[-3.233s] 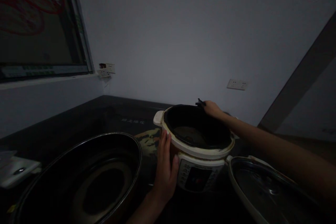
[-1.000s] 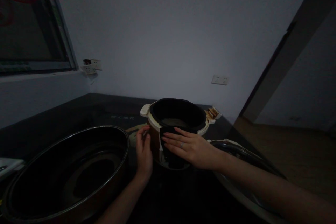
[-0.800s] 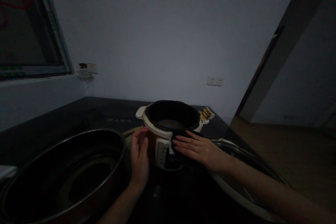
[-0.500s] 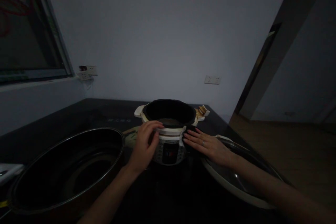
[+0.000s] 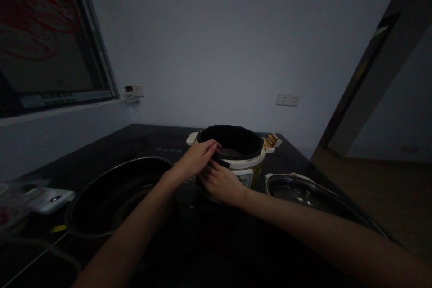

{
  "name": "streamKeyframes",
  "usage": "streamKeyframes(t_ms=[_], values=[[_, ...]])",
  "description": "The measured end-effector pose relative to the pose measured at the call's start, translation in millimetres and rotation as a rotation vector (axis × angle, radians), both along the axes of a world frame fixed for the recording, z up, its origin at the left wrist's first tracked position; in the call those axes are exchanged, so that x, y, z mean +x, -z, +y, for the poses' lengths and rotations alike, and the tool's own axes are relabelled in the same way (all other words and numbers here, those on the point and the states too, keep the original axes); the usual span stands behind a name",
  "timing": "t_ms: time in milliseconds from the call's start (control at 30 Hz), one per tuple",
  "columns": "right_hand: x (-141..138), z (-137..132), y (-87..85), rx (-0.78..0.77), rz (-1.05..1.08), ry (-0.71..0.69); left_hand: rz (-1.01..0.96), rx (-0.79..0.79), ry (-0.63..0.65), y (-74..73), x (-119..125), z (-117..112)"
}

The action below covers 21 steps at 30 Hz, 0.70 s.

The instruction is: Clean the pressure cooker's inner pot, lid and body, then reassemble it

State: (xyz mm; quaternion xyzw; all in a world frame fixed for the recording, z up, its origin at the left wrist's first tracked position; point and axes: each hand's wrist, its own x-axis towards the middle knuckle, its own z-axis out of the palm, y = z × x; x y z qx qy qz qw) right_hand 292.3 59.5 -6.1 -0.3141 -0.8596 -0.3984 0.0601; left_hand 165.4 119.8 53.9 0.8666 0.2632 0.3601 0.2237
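An open electric cooker [image 5: 251, 162], cream with a dark inner pot, stands on the dark counter [image 5: 141, 139]. My left hand [image 5: 197, 159] rests on its front-left rim, fingers curled over the edge. Just below it, my right hand [image 5: 219, 182] presses a dark cloth [image 5: 221, 162] against the cooker's left side; most of the cloth is hidden by the fingers. The control panel [image 5: 245, 180] shows to the right of my right hand.
A large dark metal basin [image 5: 111, 193] sits left of the cooker. The cooker's lid [image 5: 303, 193] lies to the right. A white device [image 5: 49, 199] is at the far left. Wall sockets [image 5: 286, 100] are behind; a window [image 5: 43, 36] is at upper left.
The cooker has turned, its panel now facing right. My right hand with the cloth moved from the cooker's right side to its left. My left hand shifted onto the rim.
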Motion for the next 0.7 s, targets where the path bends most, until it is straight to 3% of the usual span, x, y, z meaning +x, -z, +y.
streamKeyframes(t_ms=[167, 367, 467, 567, 700], values=[[-14.3, 5.7, 18.9, -0.013, -0.082, 0.077, 0.078, 0.023, -0.030, 0.2, 0.5, -6.0], [-15.7, -2.1, 80.8, -0.086, -0.201, 0.045, 0.144, 0.044, -0.060, -1.8, -1.1, -9.8], [-10.2, -7.3, 102.2, -0.139, -0.262, -0.007, 0.177, 0.046, -0.055, -4.4, -3.3, -10.2], [1.0, -12.5, 100.8, -0.163, -0.294, -0.067, 0.193, 0.052, -0.050, -4.6, -4.7, -10.5], [16.2, -15.9, 62.9, -0.147, -0.283, -0.112, 0.198, 0.058, -0.068, -2.6, -4.6, -11.6]])
